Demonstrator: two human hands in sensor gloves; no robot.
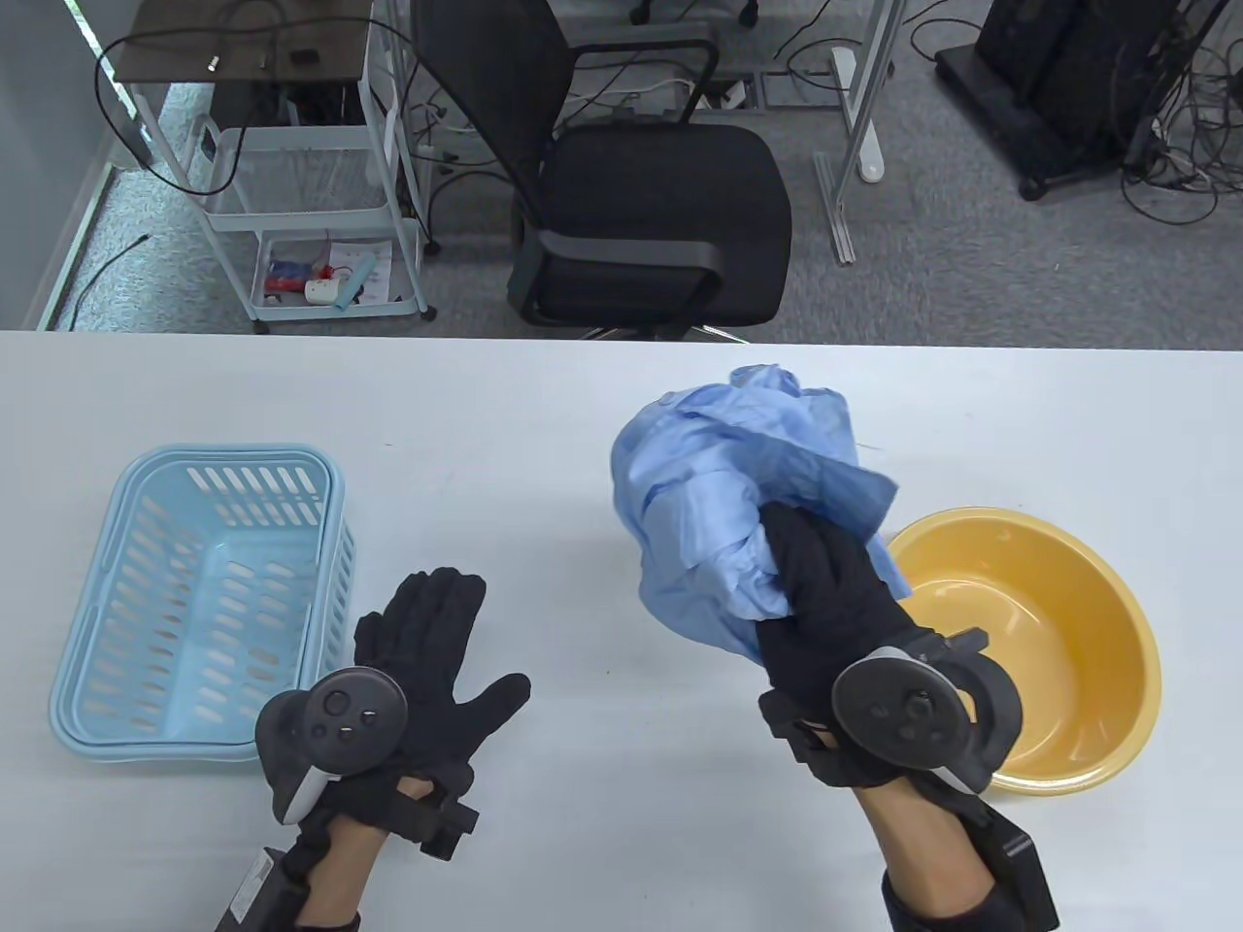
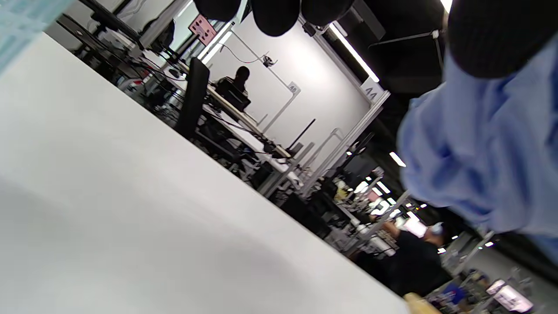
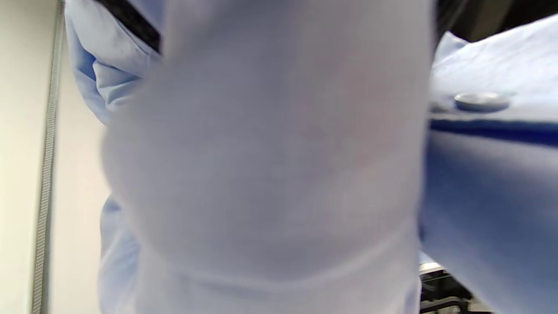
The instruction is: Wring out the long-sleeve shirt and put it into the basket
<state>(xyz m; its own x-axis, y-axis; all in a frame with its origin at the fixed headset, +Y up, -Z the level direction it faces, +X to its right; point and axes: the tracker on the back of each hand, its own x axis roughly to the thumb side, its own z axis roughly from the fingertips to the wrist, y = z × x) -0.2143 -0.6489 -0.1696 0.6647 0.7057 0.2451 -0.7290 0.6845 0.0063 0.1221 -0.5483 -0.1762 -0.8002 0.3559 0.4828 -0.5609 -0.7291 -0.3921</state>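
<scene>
A bunched light-blue long-sleeve shirt (image 1: 723, 490) is held up over the table's middle, left of the yellow basin (image 1: 1044, 641). My right hand (image 1: 811, 573) grips its lower part, fingers curled into the cloth. Blurred blue cloth (image 3: 270, 165) fills the right wrist view; a button (image 3: 479, 101) shows at the right. My left hand (image 1: 437, 626) lies open and flat above the table, right of the light-blue slotted basket (image 1: 209, 592), holding nothing. In the left wrist view, the shirt (image 2: 484, 152) hangs at the right and only my fingertips (image 2: 274, 13) show.
The white table (image 1: 583, 738) runs across the view, its far edge behind the shirt. A black office chair (image 1: 641, 194) and a white trolley (image 1: 301, 194) stand on the floor beyond it. A person (image 2: 409, 261) sits at a far desk.
</scene>
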